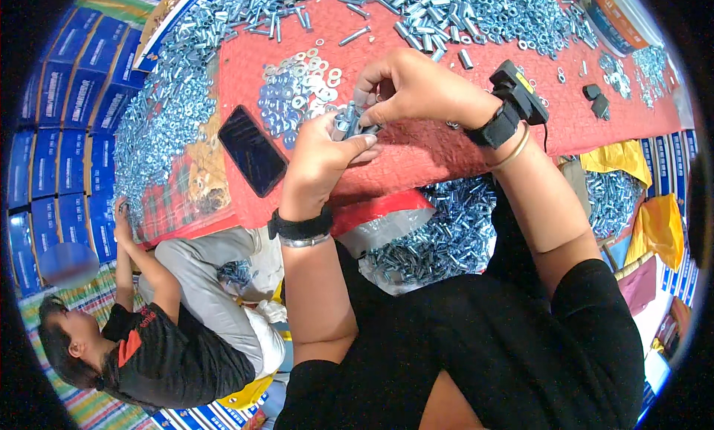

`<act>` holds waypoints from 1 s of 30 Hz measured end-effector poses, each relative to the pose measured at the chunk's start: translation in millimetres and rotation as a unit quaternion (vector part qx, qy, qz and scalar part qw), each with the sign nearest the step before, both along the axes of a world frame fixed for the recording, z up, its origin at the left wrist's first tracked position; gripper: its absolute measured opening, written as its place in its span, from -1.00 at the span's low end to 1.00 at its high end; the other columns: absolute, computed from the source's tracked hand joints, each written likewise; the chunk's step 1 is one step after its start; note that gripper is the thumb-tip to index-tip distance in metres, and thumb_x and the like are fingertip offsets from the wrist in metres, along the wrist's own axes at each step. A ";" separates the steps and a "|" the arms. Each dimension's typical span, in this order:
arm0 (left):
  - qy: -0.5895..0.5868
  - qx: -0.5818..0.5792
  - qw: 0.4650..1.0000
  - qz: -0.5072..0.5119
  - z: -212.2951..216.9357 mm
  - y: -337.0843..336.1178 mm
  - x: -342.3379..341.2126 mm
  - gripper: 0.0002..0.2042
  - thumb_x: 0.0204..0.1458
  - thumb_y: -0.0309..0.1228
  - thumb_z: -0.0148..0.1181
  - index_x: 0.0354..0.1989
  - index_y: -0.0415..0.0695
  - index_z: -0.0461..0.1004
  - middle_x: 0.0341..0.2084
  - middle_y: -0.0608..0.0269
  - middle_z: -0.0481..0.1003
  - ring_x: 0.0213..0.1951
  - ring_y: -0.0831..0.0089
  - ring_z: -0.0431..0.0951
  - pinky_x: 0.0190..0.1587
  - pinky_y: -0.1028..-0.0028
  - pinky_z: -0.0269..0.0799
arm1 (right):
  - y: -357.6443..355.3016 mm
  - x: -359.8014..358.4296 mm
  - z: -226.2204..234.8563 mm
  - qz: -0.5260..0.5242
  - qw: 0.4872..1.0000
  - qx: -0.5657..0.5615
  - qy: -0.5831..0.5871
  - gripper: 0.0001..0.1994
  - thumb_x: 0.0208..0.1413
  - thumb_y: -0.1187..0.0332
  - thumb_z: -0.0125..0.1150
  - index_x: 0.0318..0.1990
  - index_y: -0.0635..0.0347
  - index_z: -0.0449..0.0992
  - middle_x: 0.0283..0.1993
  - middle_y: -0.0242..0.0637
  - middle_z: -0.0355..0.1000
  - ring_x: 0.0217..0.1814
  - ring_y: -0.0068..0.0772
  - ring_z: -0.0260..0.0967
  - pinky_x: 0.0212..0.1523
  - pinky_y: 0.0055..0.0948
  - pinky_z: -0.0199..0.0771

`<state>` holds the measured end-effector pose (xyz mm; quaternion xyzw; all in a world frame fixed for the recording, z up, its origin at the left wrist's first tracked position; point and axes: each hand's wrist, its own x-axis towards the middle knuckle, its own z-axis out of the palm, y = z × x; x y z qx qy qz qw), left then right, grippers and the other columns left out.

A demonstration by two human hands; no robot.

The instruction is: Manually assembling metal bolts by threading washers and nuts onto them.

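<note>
Several small zinc-plated bolts (349, 121) sit bunched in the left hand (321, 159), its fingers curled shut around them, while the right hand (416, 88) just above pinches what looks like a washer at their tips. Hard, smooth and light singly, they seem likely to slip, so gripping the shanks looks safest. Beyond the fingers lie flat washers (301, 88) on red cloth (416, 151), a black phone (251, 150) to the left.

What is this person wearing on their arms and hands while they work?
Both hands are bare, no gloves. The left hand has a black wrist strap with a thin silvery bangle just below it. The right hand has a black band carrying a small black boxy device with a thin cable, plus a slim bangle. Black short sleeves cover the upper arms.
</note>
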<state>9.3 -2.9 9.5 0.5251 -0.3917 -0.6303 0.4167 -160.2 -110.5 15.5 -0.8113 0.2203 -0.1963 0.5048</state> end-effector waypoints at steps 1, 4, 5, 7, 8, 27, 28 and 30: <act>0.000 0.001 1.000 0.000 -0.1 0.0 0.0 -0.76 -0.03 -0.60 0.16 -0.17 -0.34 0.36 -0.35 0.18 0.48 -0.36 0.43 0.57 -0.24 0.50 0.57 | 1.3 -0.9 3.4 0.003 0.999 -0.038 0.006 -0.79 -0.21 0.43 0.39 -0.38 0.30 0.54 -0.49 -0.35 0.46 -0.44 -0.60 0.35 -0.37 -0.57 0.38; -0.019 -0.004 1.000 -0.012 0.6 -0.4 -0.4 -0.79 -0.03 -0.61 0.16 -0.21 -0.33 0.37 -0.38 0.21 0.47 -0.38 0.46 0.56 -0.27 0.52 0.55 | 1.3 -3.4 3.5 0.016 0.996 -0.090 -0.001 -0.78 -0.25 0.42 0.40 -0.39 0.29 0.53 -0.50 -0.30 0.44 -0.47 -0.52 0.35 -0.39 -0.54 0.38; -0.020 0.004 1.000 -0.020 0.7 -0.5 -0.5 -0.80 -0.04 -0.60 0.16 -0.22 -0.34 0.37 -0.38 0.21 0.48 -0.38 0.46 0.56 -0.27 0.53 0.53 | 0.7 -4.5 2.7 0.025 0.994 -0.105 -0.015 -0.77 -0.26 0.42 0.40 -0.40 0.29 0.53 -0.50 -0.28 0.42 -0.48 -0.48 0.36 -0.40 -0.52 0.38; -0.022 0.014 0.999 -0.027 -0.1 -0.5 -0.2 -0.81 -0.05 -0.60 0.16 -0.24 -0.34 0.38 -0.39 0.21 0.48 -0.39 0.47 0.56 -0.28 0.54 0.52 | 0.8 -5.3 1.6 0.030 0.992 -0.120 -0.013 -0.77 -0.26 0.42 0.40 -0.40 0.30 0.53 -0.50 -0.27 0.42 -0.48 -0.46 0.36 -0.40 -0.51 0.38; -0.024 0.011 0.999 -0.036 -1.2 -0.7 -0.1 -0.81 -0.05 -0.60 0.16 -0.24 -0.34 0.38 -0.40 0.21 0.48 -0.39 0.47 0.56 -0.28 0.55 0.51 | 0.9 -5.4 1.1 0.035 0.990 -0.136 -0.011 -0.77 -0.26 0.42 0.40 -0.40 0.31 0.53 -0.50 -0.27 0.42 -0.47 -0.44 0.37 -0.41 -0.50 0.38; 0.070 -0.008 0.997 -0.035 1.6 1.0 3.8 -0.73 -0.03 -0.59 0.16 -0.13 -0.35 0.35 -0.30 0.14 0.49 -0.32 0.42 0.57 -0.21 0.48 0.55 | 3.2 -6.2 10.0 0.011 0.996 -0.085 -0.027 -0.79 -0.16 0.38 0.40 -0.37 0.30 0.57 -0.50 -0.30 0.46 -0.46 -0.56 0.37 -0.42 -0.52 0.37; 0.070 -0.010 0.997 -0.034 3.0 0.6 3.7 -0.73 -0.03 -0.59 0.16 -0.13 -0.35 0.35 -0.30 0.14 0.49 -0.32 0.42 0.57 -0.21 0.48 0.55 | 3.1 -7.2 10.5 0.014 0.998 -0.058 -0.036 -0.80 -0.13 0.38 0.39 -0.36 0.30 0.58 -0.49 -0.32 0.47 -0.44 -0.57 0.39 -0.40 -0.53 0.40; 0.057 0.004 0.998 -0.026 8.2 1.1 1.1 -0.71 -0.03 -0.58 0.16 -0.11 -0.33 0.34 -0.29 0.13 0.49 -0.30 0.42 0.56 -0.21 0.49 0.55 | 3.7 -7.8 12.2 0.018 0.998 -0.032 -0.045 -0.81 -0.11 0.39 0.37 -0.35 0.30 0.58 -0.47 -0.33 0.48 -0.42 -0.59 0.40 -0.38 -0.54 0.42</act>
